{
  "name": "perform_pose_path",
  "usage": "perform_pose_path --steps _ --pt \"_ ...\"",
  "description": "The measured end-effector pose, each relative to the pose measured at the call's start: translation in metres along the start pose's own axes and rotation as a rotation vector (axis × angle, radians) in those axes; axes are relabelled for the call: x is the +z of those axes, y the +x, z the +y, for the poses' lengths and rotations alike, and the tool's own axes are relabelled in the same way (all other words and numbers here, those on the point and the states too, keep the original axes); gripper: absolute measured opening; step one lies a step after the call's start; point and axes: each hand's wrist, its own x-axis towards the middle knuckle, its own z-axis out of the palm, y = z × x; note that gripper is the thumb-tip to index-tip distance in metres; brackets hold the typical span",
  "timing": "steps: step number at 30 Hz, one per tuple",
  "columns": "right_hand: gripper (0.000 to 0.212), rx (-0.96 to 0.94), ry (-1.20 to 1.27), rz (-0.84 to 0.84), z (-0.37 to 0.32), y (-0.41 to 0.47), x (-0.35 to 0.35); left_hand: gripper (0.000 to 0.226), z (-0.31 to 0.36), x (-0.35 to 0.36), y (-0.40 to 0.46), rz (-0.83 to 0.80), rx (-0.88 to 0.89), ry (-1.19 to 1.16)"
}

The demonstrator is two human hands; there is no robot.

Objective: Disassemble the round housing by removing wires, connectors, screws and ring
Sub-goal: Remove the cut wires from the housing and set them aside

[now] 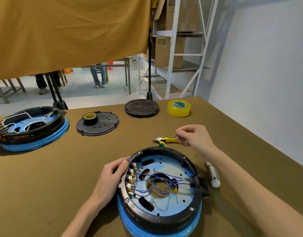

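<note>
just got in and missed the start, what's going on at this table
A person is taking apart the round housing nearest them. Their left hand grips its left rim, steadying it. The right hand is off beyond the housing, above the cutters, its fingers pinching a short blue wire piece with a ring terminal. Several blue wires are still connected inside, and the rim screws are still in. A white-handled tool lies to the right.

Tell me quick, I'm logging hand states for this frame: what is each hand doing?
Left hand: grips the rim of the round housing, thumb on its edge.
Right hand: pinches a loose blue wire above the cutters.
</note>
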Motion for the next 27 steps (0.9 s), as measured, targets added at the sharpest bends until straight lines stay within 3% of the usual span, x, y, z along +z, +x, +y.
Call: perform_pose_path --steps 4,10,13,15,20,24,27 --pt "0.01 0.059 -0.262 0.188 0.036 0.034 -0.025 0.034 0.0 0.001 0.0 0.011 -0.018 -0.003" --pt "0.02 0.099 -0.572 0.209 0.062 0.071 -0.041 0.039 -0.003 0.0 0.001 0.003 -0.014 0.0" --pt "0.023 0.006 -0.81 0.211 0.06 0.063 -0.034 0.035 -0.002 0.0 0.001 -0.008 -0.021 0.0" --pt "0.022 -0.12 -0.741 0.207 0.05 0.047 -0.022 0.035 -0.003 -0.001 0.002 -0.009 -0.017 0.004" --pt "0.012 -0.472 -0.439 -0.147 0.006 -0.025 0.029 0.039 -0.003 0.0 0.004 -0.015 -0.01 0.034" --pt "0.014 -0.472 -0.495 -0.437 -0.016 -0.059 0.061 0.038 -0.002 -0.001 0.003 -0.017 -0.012 0.029" --pt "0.019 -0.422 -0.651 -0.471 -0.016 -0.063 0.075 0.036 -0.001 0.0 0.002 -0.02 -0.018 0.029"
